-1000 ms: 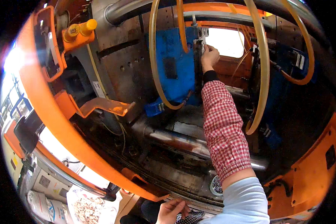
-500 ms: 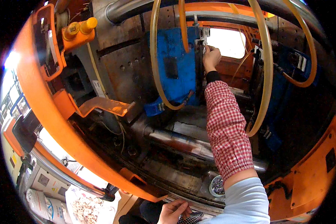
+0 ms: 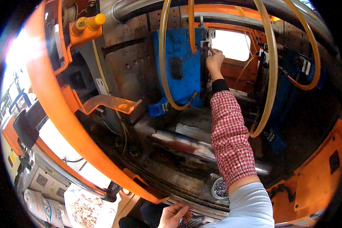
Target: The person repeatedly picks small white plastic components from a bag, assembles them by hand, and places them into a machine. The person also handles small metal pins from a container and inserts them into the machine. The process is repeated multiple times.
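Observation:
My right hand, on an arm in a red checked sleeve, reaches up to the inner edge of a blue mould half. Its fingers are closed at the metal face there; anything small between them is hidden. Low in the view, near the machine's front edge, my left hand has its thumb pressed to its fingers, and I cannot make out what they hold. Black-and-white checked cloth shows beside it. A small tub of tiny dark metallic pieces stands below my right forearm.
Yellowish hoses loop down on both sides of my right arm. An orange frame curves along the left, with a bent orange bracket jutting inward. Polished bars cross the machine. Pale pieces lie on a white sheet at lower left.
The view has shifted slightly. My right hand has slid a little lower along the mould edge, its fingers still against it. My left hand stays nearly as it was.

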The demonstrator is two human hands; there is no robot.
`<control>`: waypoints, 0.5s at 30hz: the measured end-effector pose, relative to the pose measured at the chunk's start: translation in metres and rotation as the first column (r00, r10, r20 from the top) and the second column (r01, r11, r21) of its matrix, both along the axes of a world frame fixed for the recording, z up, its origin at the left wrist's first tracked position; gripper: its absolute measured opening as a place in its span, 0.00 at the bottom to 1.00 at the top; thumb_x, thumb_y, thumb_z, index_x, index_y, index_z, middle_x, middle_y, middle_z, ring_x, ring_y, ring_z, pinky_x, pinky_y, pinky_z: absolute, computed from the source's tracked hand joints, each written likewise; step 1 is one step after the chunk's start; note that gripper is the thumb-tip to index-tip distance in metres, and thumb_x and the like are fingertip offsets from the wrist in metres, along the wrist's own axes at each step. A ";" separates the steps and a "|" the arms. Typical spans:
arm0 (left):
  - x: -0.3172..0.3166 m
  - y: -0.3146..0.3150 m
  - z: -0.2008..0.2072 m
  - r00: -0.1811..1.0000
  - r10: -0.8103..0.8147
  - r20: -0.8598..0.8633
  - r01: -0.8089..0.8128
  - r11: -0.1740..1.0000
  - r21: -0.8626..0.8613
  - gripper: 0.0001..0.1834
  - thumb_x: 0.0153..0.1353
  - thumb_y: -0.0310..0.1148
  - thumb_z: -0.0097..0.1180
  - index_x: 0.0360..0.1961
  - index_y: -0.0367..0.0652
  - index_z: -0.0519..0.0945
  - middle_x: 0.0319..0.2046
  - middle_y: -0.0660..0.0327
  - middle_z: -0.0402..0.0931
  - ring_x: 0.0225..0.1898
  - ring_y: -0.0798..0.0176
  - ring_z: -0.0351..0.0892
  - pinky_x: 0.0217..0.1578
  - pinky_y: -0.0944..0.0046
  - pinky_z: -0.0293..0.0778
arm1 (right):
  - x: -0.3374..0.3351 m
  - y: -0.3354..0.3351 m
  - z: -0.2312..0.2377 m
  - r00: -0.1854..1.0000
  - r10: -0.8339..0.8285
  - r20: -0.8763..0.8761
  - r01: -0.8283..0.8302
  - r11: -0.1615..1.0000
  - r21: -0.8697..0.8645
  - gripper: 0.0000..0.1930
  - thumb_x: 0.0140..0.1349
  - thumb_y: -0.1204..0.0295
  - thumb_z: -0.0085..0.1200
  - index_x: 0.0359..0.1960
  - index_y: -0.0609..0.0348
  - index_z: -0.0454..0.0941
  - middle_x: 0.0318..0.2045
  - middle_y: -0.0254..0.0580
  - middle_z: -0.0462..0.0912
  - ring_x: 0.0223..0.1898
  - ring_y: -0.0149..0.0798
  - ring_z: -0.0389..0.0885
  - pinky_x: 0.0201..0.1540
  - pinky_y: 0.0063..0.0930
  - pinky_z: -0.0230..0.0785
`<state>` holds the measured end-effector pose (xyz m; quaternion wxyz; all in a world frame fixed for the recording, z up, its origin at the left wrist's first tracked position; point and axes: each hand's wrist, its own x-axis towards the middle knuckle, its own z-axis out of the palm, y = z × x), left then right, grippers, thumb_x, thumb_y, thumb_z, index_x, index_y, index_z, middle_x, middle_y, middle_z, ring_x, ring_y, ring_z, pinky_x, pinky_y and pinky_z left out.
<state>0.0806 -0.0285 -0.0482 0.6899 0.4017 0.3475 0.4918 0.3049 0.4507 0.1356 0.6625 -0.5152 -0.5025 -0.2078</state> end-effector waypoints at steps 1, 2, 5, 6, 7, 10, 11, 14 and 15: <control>0.001 -0.001 -0.002 1.000 -0.003 0.022 0.003 1.000 0.001 0.11 0.65 0.29 0.45 0.30 0.32 0.76 0.20 0.62 0.75 0.17 0.74 0.70 0.18 0.74 0.65 | 0.007 0.002 0.000 0.996 0.074 -0.045 -0.075 0.996 -0.042 0.17 0.48 0.80 0.50 0.42 0.59 0.79 0.42 0.54 0.75 0.44 0.55 0.73 0.48 0.41 0.66; 0.001 -0.002 -0.006 1.000 0.004 0.002 -0.004 1.000 0.006 0.11 0.65 0.29 0.46 0.30 0.32 0.76 0.20 0.62 0.75 0.17 0.74 0.69 0.18 0.74 0.65 | 0.008 0.001 0.000 0.983 0.154 -0.099 -0.162 0.983 -0.083 0.19 0.47 0.81 0.48 0.43 0.57 0.79 0.44 0.53 0.74 0.46 0.55 0.71 0.49 0.41 0.65; 0.005 -0.004 -0.009 1.000 0.001 -0.019 0.000 0.999 0.044 0.10 0.65 0.29 0.46 0.31 0.33 0.76 0.21 0.62 0.75 0.17 0.74 0.69 0.18 0.75 0.64 | 0.014 -0.002 -0.002 0.974 0.221 -0.054 -0.226 0.969 -0.097 0.23 0.46 0.84 0.41 0.45 0.56 0.79 0.47 0.57 0.74 0.47 0.54 0.72 0.53 0.38 0.63; 0.008 -0.003 -0.005 1.000 -0.016 0.000 0.016 0.997 0.072 0.10 0.64 0.29 0.47 0.31 0.33 0.77 0.21 0.62 0.75 0.17 0.75 0.69 0.18 0.75 0.64 | 0.021 -0.002 0.001 0.978 0.209 0.002 -0.208 0.975 -0.080 0.24 0.46 0.85 0.38 0.45 0.57 0.79 0.47 0.59 0.74 0.47 0.53 0.73 0.54 0.37 0.62; 0.010 -0.003 -0.003 0.999 -0.035 0.019 0.033 0.995 0.099 0.10 0.64 0.29 0.47 0.31 0.33 0.77 0.21 0.62 0.75 0.17 0.75 0.69 0.17 0.75 0.64 | 0.030 -0.004 -0.001 0.977 0.214 0.022 -0.211 0.973 -0.091 0.25 0.45 0.87 0.37 0.45 0.59 0.79 0.47 0.58 0.75 0.47 0.54 0.73 0.53 0.35 0.63; 0.005 -0.008 -0.005 1.000 0.016 -0.014 -0.015 0.995 0.102 0.10 0.64 0.29 0.47 0.32 0.33 0.77 0.21 0.62 0.76 0.18 0.74 0.70 0.17 0.75 0.64 | 0.002 -0.032 -0.018 0.946 0.311 -0.090 -0.318 0.945 -0.077 0.24 0.45 0.83 0.44 0.47 0.58 0.77 0.46 0.57 0.72 0.49 0.53 0.69 0.53 0.39 0.62; 0.004 -0.010 -0.004 0.999 0.029 -0.022 -0.027 0.996 0.081 0.10 0.64 0.29 0.47 0.33 0.33 0.77 0.20 0.63 0.75 0.18 0.74 0.70 0.17 0.75 0.64 | 0.008 -0.035 -0.022 0.919 0.353 -0.174 -0.377 0.917 -0.129 0.23 0.45 0.83 0.43 0.47 0.61 0.76 0.47 0.56 0.71 0.50 0.53 0.69 0.54 0.40 0.61; -0.001 -0.014 -0.002 0.999 0.035 -0.037 -0.034 0.999 0.023 0.10 0.64 0.30 0.47 0.33 0.34 0.77 0.20 0.63 0.75 0.18 0.74 0.71 0.17 0.76 0.64 | 0.031 -0.024 -0.048 0.985 0.168 -0.048 -0.175 0.964 -0.202 0.23 0.45 0.83 0.43 0.47 0.64 0.75 0.49 0.54 0.69 0.52 0.51 0.67 0.55 0.40 0.60; -0.003 -0.014 -0.007 0.999 0.016 -0.033 -0.016 1.000 0.013 0.10 0.64 0.30 0.47 0.33 0.34 0.76 0.19 0.63 0.75 0.18 0.74 0.71 0.17 0.76 0.64 | 0.035 -0.019 -0.051 0.962 0.240 -0.127 -0.259 0.954 -0.154 0.24 0.44 0.81 0.44 0.48 0.63 0.74 0.50 0.54 0.69 0.51 0.52 0.67 0.57 0.41 0.58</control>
